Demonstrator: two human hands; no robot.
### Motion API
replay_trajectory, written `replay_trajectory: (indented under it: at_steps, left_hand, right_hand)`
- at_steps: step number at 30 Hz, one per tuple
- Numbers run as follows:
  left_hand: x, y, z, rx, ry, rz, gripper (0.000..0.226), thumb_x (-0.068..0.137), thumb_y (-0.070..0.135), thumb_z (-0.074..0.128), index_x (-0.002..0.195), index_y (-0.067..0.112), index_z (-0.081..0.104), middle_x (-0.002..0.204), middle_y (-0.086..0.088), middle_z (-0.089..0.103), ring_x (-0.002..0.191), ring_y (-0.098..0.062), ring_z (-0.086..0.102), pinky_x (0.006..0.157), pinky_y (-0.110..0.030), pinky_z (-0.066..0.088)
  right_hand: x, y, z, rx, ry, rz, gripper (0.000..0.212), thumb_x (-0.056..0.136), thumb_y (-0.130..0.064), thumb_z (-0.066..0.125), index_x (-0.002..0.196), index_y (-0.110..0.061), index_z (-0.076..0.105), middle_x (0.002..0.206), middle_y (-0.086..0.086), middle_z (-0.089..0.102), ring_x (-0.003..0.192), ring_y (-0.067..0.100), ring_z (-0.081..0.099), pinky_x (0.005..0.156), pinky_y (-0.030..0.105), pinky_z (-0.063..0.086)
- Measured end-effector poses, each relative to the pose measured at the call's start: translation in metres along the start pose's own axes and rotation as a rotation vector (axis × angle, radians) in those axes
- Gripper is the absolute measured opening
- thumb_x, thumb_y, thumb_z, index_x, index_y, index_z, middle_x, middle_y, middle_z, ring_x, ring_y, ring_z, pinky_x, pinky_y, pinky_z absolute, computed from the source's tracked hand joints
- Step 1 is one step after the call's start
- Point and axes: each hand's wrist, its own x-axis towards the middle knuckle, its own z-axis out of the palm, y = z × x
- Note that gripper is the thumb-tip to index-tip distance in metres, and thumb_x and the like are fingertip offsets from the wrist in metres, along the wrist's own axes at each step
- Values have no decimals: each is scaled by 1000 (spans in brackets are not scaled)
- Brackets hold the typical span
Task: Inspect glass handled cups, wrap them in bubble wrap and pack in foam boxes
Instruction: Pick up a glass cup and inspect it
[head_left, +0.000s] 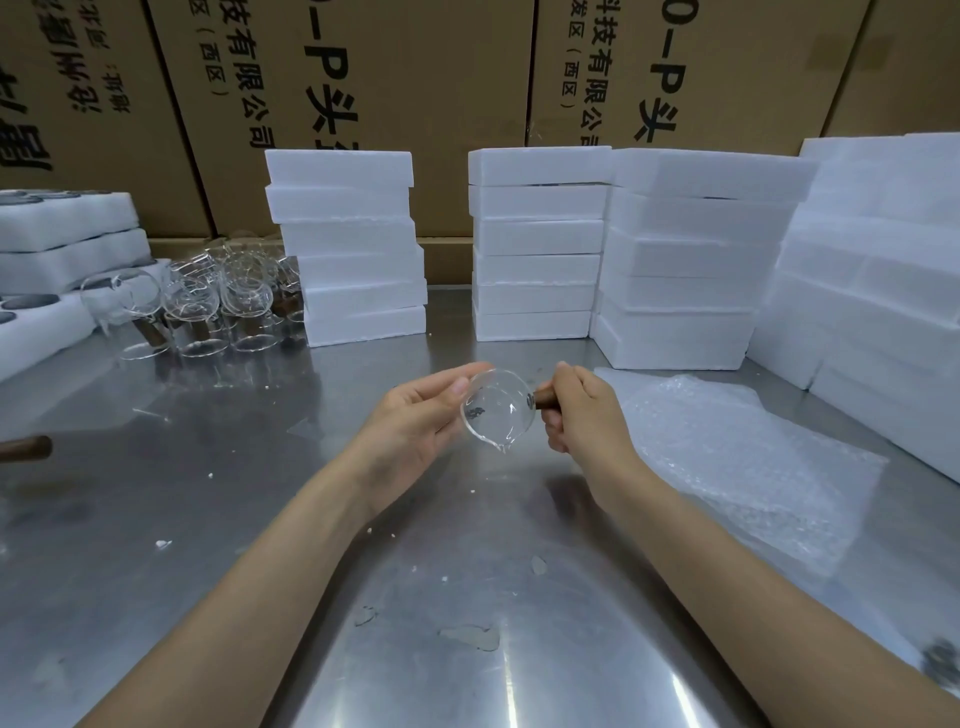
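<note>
Glass cup (496, 410) is hanging above the steel table (260, 467) while we are inspecting it: our right hand (582, 415) is gripping its wooden handle (544, 399), our left hand (415, 415), fingers loosely extended, is steadying the rim. Bubble wrap (737, 457) is lying just beside, foam boxes (535, 244) waiting behind.

Right hand (582, 410) hides most of the cup's wooden handle (544, 398); box print cropped.
</note>
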Motion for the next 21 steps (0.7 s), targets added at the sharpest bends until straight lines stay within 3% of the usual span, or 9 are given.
replay_trajectory:
  at_steps: [4, 7, 11, 21]
  left_hand:
    - [0, 0, -5, -16, -127, -2, 38, 83, 3, 63, 121, 8, 62, 122, -5, 67, 116, -14, 60, 96, -19, 47]
    - [0, -1, -7, 49, -177, -5, 51, 77, 3, 65, 126, 13, 58, 129, -1, 63, 123, -14, 55, 101, -23, 44]
    - [1, -4, -4, 123, -154, -5, 64, 70, 2, 71, 129, 17, 54, 133, 1, 60, 127, -12, 52, 106, -28, 40]
    - [-1, -18, 12, 346, 46, 97, 71, 58, 4, 84, 121, 18, 53, 120, 3, 61, 110, -2, 58, 96, -16, 45]
  right_hand:
    - [0, -2, -3, 90, -27, 65, 29, 96, -17, 34, 69, -10, 45, 39, -6, 39, 35, 7, 27, 37, 18, 24]
    - [0, -2, -3, 120, -29, 101, 28, 94, -14, 33, 69, -11, 46, 38, -6, 37, 34, 8, 26, 37, 19, 22]
    - [1, -1, -3, 110, -25, 108, 28, 95, -16, 33, 71, -11, 46, 41, -4, 36, 34, 8, 26, 37, 19, 22]
    - [-1, 0, 1, -13, -2, 68, 26, 96, -19, 32, 76, -9, 46, 48, 0, 42, 39, 9, 31, 38, 19, 28]
